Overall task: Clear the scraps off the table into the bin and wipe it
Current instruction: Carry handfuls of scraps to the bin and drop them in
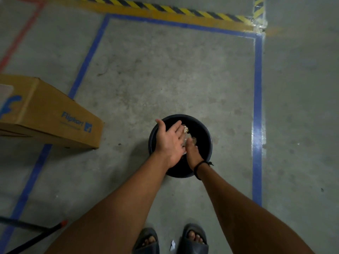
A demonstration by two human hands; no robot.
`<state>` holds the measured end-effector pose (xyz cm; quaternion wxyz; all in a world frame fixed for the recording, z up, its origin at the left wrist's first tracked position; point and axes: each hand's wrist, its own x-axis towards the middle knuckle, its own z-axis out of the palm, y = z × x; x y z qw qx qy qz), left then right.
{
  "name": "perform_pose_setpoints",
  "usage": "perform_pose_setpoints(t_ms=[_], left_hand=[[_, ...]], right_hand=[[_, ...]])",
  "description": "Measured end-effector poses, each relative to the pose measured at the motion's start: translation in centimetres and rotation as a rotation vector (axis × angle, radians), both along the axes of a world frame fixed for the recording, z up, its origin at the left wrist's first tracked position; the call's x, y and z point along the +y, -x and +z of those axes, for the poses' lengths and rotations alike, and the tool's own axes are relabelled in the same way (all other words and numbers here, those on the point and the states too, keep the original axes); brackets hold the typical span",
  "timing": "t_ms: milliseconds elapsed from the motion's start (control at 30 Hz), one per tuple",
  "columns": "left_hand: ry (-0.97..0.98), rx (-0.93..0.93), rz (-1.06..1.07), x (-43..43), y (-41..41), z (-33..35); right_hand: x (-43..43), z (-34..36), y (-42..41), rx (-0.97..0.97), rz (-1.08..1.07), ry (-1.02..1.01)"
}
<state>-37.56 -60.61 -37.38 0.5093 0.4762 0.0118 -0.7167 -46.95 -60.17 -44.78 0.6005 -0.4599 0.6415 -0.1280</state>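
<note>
scraps [186, 132] of crumpled wrapper are sitting between our two hands, straight above the open mouth of the black bin [210, 143] standing on the concrete floor [165, 79]. our left hand [169, 142] is lying over them, nearer and on top, its grip flat with fingers straight. our right hand [192, 153] is reaching in from below, its grip partly hidden, so we cannot tell whether it is pinching them. we are judging that they need only drop downward.
</note>
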Motion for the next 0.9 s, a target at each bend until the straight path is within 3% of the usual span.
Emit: perform_pose_setpoints(t_ms=[67,167,267,367,433,567,733,900], left_hand=[[0.023,0.009,0.032,0.1,-0.8,0.7],[-0.020,-0.044,0.046,0.4,-1.3,1.5],[-0.077,-0.091,-0.007,1.4,-0.7,3.1],[-0.067,-0.102,-0.029,2.2,0.2,4.8],[-0.085,0.003,0.053,2.8,-0.1,5.8],[0.059,0.016,0.153,3.6,-1.2,9.4],[0.092,-0.168,0.183,5.5,-1.1,18.7],[0.264,-0.477,0.284,9.5,-4.4,31.9]], right_hand=[[-0.5,-1.1,1.3,-0.039,-0.121,-0.086],[0.0,3.5,0.7,-0.153,-0.180,0.133],[1.7,9.1,-1.3,-0.276,0.004,0.403],[2.3,8.7,-2.1,-0.198,0.347,0.645],[1.4,6.3,-0.4,-0.067,0.447,0.577],[1.7,6.2,2.6,0.079,0.234,0.307],[3.4,17.3,0.7,-0.118,0.057,0.389],[5.1,34.6,-5.8,-0.346,0.082,0.576]])
